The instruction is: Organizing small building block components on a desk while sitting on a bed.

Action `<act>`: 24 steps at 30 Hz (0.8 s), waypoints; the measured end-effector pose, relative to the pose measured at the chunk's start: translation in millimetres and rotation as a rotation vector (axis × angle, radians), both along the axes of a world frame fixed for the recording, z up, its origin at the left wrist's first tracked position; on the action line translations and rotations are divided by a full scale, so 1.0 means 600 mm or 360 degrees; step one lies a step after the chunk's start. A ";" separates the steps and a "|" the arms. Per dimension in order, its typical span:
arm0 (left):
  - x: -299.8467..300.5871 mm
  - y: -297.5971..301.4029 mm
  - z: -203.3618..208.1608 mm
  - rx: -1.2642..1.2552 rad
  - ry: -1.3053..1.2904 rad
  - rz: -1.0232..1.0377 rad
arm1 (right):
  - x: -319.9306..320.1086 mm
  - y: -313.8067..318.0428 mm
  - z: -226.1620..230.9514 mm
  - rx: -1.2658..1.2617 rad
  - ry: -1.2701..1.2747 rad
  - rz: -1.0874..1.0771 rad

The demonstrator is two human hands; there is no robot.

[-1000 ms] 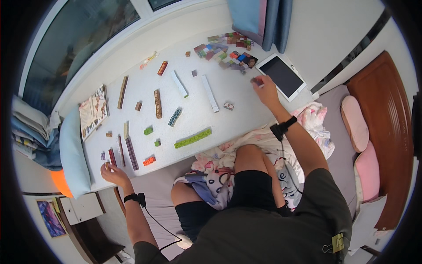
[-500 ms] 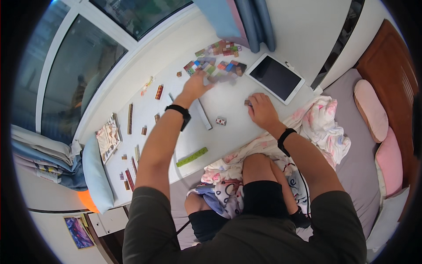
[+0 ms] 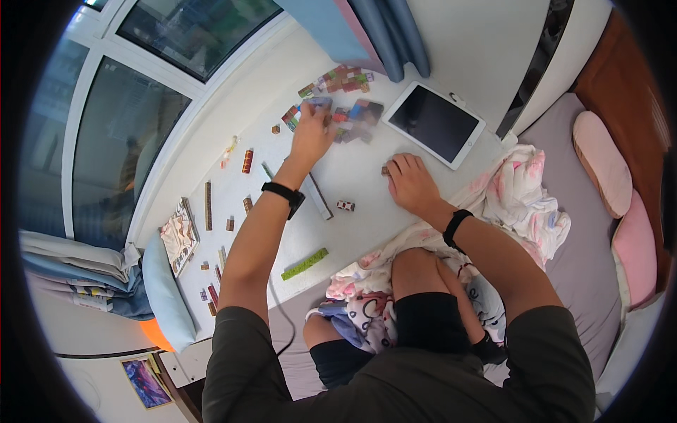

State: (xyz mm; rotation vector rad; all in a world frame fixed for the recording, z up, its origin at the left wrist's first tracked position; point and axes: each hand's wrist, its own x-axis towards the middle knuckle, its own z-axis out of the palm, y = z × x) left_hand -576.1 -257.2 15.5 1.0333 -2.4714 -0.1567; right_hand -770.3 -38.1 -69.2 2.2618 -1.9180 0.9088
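Observation:
My left hand (image 3: 314, 132) reaches into a loose group of small multicoloured cube blocks (image 3: 290, 118) at the far side of the white table (image 3: 296, 225). Its fingers point down, apart from the thumb, touching the blocks; no held piece shows, though the fingertips are partly hidden. Nearer the tablet, my right hand (image 3: 412, 185) rests low over the tabletop, its fingers closed on a small brown block (image 3: 385, 170) that peeks out at their left. A long grey block strip (image 3: 319, 196) lies beside my left wrist, and a small white-and-dark block piece (image 3: 345, 206) sits between my forearms.
A white tablet (image 3: 436, 123) with a dark screen lies at the far right. More blocks (image 3: 345, 79) are heaped behind. A green strip (image 3: 305, 264), a red-brown stack (image 3: 247, 161) and a brown strip (image 3: 208, 206) lie leftward. A crumpled blanket (image 3: 518, 194) borders the right edge.
My left hand has shifted slightly in the view, deeper over the blocks. My right hand still has the brown block at its fingertips. The whole view has turned a little.

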 end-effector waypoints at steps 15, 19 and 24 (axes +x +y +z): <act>-0.077 -0.012 -0.051 0.0137 -0.0124 -0.0338 | 0.015 -0.009 0.014 -0.0066 0.0047 0.0056; -0.054 0.016 -0.012 0.0538 0.0002 -0.0205 | 0.011 -0.005 0.009 -0.0051 0.0033 0.0050; 0.022 0.087 0.044 0.1318 0.0625 -0.0069 | 0.017 -0.008 0.007 -0.0083 0.0000 0.0099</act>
